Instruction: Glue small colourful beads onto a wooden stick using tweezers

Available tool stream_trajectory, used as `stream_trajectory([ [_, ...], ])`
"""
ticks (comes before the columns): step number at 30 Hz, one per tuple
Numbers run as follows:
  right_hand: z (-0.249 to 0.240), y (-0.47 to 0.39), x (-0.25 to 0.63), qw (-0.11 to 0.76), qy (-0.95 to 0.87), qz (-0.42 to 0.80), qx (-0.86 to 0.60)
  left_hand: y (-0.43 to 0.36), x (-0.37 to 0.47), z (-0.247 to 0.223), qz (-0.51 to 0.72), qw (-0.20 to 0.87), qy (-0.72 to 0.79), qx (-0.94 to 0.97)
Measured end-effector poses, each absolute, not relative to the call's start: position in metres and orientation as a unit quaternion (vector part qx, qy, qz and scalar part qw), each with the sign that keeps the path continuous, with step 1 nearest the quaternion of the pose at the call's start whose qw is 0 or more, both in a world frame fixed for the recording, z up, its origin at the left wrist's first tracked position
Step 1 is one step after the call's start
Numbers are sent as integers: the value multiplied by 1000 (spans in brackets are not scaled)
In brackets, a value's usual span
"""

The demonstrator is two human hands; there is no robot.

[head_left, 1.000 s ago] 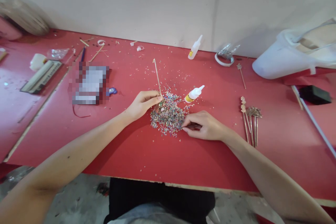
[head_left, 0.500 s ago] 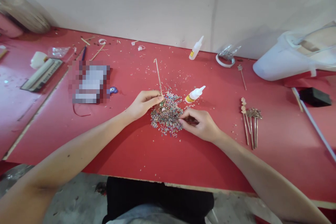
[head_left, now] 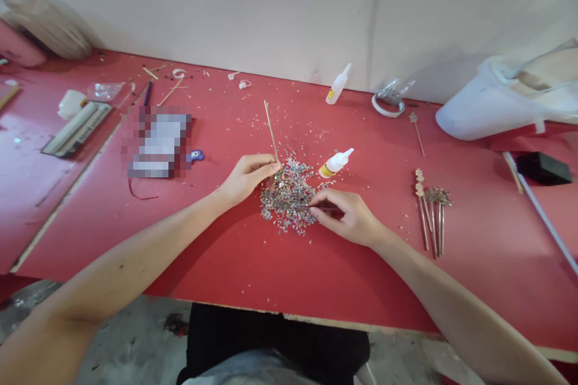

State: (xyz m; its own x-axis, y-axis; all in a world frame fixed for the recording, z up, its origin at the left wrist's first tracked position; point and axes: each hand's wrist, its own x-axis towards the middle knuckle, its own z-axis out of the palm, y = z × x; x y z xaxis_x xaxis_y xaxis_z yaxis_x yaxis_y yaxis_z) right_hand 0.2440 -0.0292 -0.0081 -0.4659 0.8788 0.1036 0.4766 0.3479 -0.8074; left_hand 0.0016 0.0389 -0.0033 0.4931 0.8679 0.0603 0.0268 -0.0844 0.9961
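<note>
A pile of small glittery stones (head_left: 291,201) lies on the red table (head_left: 217,264). My left hand (head_left: 253,175) pinches a thin gold stick (head_left: 271,126) near its lower end, over the pile's upper left; the stick points up and away. An ornament at its lower end is partly hidden by my fingers. At the pile's right side my right hand (head_left: 341,215) is closed on a thin dark tool (head_left: 327,207), its tip among the stones. A white glue bottle with a yellow label (head_left: 335,163) lies just behind that hand.
Another glue bottle (head_left: 338,84) and a white ring of tape (head_left: 388,107) are near the wall. Decorated sticks (head_left: 433,216) lie at the right, before a white bucket (head_left: 485,96) and black block (head_left: 543,168). At the left are a blurred flat object (head_left: 160,144) and a box (head_left: 76,129).
The gold stick's far end has tilted slightly left in my left hand. The dark tool in my right hand now lies flatter and shows more clearly. The whole view has shifted slightly.
</note>
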Motion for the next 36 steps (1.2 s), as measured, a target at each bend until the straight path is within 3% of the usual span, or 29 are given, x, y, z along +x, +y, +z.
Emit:
stream_trajectory([
  [5,-7,-30,228,318,-726,473,-384,39,1,-5,364,578,360,636],
  [11,-9,-25,232,370,-746,307,-461,40,1,-6,371,582,368,623],
  [20,-13,-24,237,268,-843,211,-417,40,1,-8,379,573,368,627],
  [28,-13,-24,241,316,-829,186,-422,40,3,-4,375,585,372,615],
  [36,-15,-19,256,263,-871,179,-375,40,1,-7,374,578,375,621],
])
